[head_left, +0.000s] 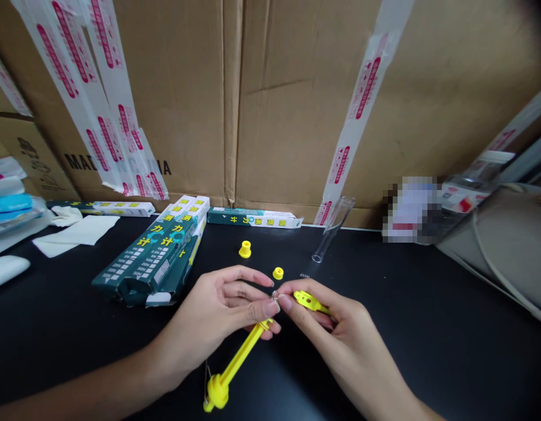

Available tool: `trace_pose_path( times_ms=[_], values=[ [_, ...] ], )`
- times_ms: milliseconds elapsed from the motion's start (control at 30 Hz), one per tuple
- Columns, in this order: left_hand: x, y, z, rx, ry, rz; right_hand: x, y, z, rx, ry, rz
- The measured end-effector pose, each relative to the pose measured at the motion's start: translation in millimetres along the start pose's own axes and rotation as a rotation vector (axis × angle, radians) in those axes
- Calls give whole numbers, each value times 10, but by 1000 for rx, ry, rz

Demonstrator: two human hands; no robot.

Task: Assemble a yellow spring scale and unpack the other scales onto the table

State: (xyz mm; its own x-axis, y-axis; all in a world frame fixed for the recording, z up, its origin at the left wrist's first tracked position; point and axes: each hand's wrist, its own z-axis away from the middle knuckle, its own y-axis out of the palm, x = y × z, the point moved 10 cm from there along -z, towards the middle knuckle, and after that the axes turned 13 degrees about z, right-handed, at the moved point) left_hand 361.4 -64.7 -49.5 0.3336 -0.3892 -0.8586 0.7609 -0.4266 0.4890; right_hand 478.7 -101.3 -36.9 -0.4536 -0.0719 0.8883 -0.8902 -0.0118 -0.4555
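My left hand (235, 304) is closed on the upper end of a yellow plastic rod (242, 354). The rod slants down toward me and ends in a round yellow knob (218, 390) with a thin metal wire beside it. At my left fingertips is a small shiny metal piece (274, 295), possibly a spring end; my right hand (340, 324) pinches it between thumb and index finger. A flat yellow plastic piece with holes (309, 301) is tucked in the same right hand, its far part hidden by the fingers. Just beyond the hands lie two yellow caps (245, 249) and a small coil spring (304, 276).
A clear plastic tube (334, 228) leans against the large cardboard box (292, 117) at the back. Green-and-white spring scale boxes (152, 254) are stacked to the left, with another box (255, 218) behind. White paper (75, 235) lies far left; a grey bag (502, 245) and plastic bottle (476, 181) stand right.
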Motion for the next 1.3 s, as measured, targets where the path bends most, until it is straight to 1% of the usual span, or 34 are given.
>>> trace_pose_path(
  times_ms=[100, 167, 267, 367, 433, 500, 567, 633, 733, 800, 933, 1033, 1167, 1300],
  values=[
    [-24, -31, -10, -10, 41, -77, -8, -3, -11, -4, 16, -16],
    [-84, -55, 2, -39, 121, -188, -8, 0, -17, 0, 20, -14],
    [-268, -30, 84, -82, 344, -413, -29, 2, -18, 2, 39, 21],
    [-442, 116, 230, -55, 596, -618, -74, 27, -14, 26, 90, 3],
    [-484, 168, 290, -52, 677, -699, -106, 63, -11, 60, 138, -46],
    [-482, 151, 293, -75, 680, -729, -137, 105, -6, 99, 185, -105],
    [-461, 101, 271, -107, 652, -728, -164, 129, 0, 119, 220, -152],
    [-438, 59, 248, -126, 626, -725, -185, 129, 3, 114, 234, -174],
    [-420, 37, 239, -138, 614, -732, -182, 108, -1, 93, 212, -164],
    [-434, 71, 260, -125, 645, -751, -176, 106, -9, 90, 200, -151],
    [-506, 187, 341, -91, 764, -794, -183, 138, -26, 118, 215, -166],
    [-532, 212, 359, -96, 792, -823, -190, 142, -31, 126, 231, -180],
    [-521, 177, 344, -118, 763, -856, -207, 124, -5, 123, 251, -195],
    [-466, 88, 293, -156, 659, -849, -239, 126, 39, 129, 290, -216]
  ],
)
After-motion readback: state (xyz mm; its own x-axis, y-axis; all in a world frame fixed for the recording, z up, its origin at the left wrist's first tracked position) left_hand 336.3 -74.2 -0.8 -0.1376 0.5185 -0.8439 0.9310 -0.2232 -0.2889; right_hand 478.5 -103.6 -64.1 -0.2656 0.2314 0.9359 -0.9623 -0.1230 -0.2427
